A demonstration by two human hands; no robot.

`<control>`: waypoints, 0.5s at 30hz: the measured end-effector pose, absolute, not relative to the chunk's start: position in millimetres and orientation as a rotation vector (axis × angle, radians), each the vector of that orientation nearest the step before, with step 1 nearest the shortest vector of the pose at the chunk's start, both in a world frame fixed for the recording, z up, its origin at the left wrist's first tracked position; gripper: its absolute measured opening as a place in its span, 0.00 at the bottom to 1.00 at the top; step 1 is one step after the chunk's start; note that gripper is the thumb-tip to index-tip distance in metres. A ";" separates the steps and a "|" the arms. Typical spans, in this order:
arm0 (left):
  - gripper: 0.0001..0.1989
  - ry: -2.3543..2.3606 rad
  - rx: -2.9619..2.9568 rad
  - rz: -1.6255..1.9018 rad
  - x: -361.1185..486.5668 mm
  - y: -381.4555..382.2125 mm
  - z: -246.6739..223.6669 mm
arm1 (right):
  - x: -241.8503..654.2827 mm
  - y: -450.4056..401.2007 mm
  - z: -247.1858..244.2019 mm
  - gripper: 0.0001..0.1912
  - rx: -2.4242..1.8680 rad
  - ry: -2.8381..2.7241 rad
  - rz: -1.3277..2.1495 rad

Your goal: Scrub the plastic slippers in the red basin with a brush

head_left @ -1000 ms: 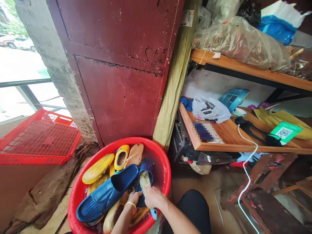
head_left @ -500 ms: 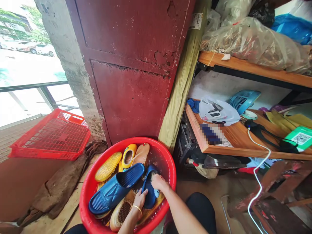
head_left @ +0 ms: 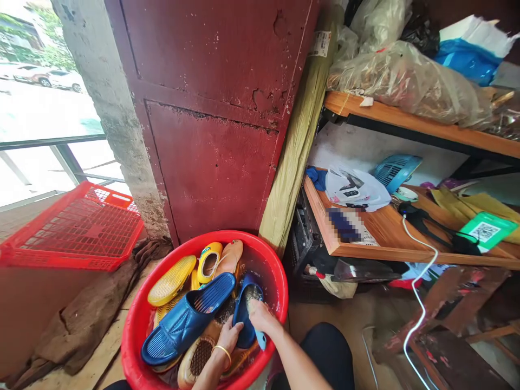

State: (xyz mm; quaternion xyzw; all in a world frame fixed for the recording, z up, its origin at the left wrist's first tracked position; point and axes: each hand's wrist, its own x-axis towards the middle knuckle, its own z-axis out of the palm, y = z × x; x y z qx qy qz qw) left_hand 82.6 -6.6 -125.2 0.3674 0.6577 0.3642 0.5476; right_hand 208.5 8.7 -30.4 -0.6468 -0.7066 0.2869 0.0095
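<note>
- I have the floor under my tub, with a brown cloth lying left of the tub and a stool standing to its right.
- Right of my tub, the lower shelf carries a white bag, fan, bowl and green card.
- Above and right of my tub, the upper shelf carries a clear bag.

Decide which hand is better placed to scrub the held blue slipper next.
Probably the right hand: it grips the brush at the held slipper, while the left hand holds the slipper's edge.
</note>
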 end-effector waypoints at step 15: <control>0.21 1.841 1.191 0.550 92.5 -11.1 -113.0 | 260.3 -5.9 52.2 0.28 -1.786 -2.302 0.842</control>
